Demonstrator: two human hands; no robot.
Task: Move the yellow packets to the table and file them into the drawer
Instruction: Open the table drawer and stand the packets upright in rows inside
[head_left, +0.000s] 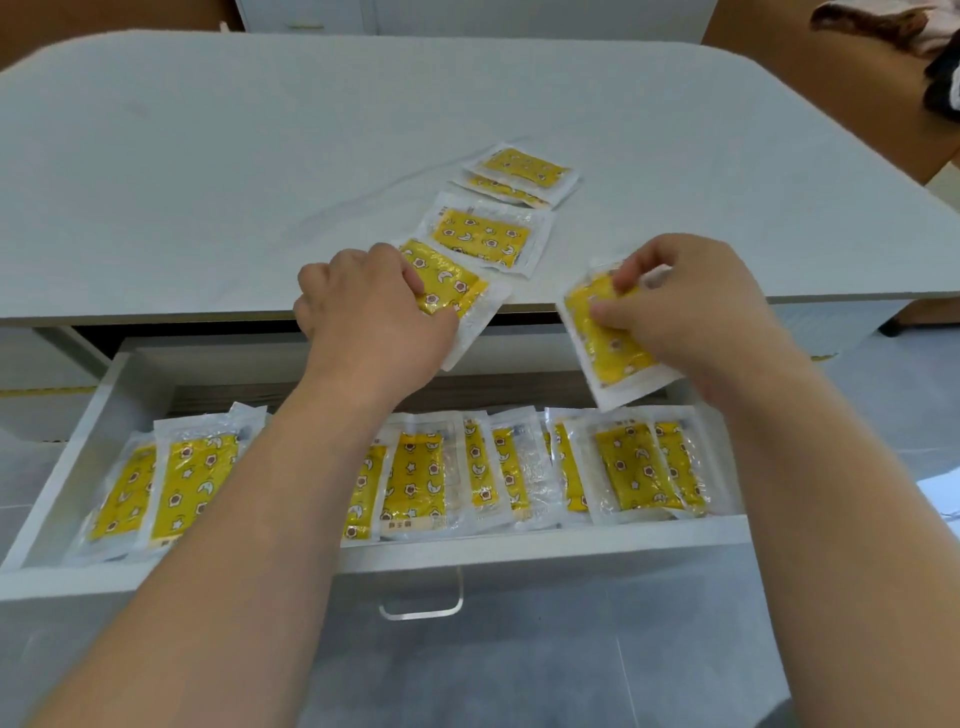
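Several yellow packets with star and moon prints stand in a row inside the open white drawer (519, 553); one sits near its middle (415, 480). My left hand (363, 317) grips a yellow packet (457, 291) that overhangs the table's front edge. My right hand (691, 312) pinches another yellow packet (605, 343), lifted and tilted above the drawer's right side. Further back on the white table (260, 171) lie one more packet (480, 236) and a small stack of packets (522, 174).
The drawer has a clear handle (422, 605) on its front. A brown floor and a heap of dark and patterned cloth (893, 31) lie at the far right beyond the table. Grey floor tiles lie under the drawer.
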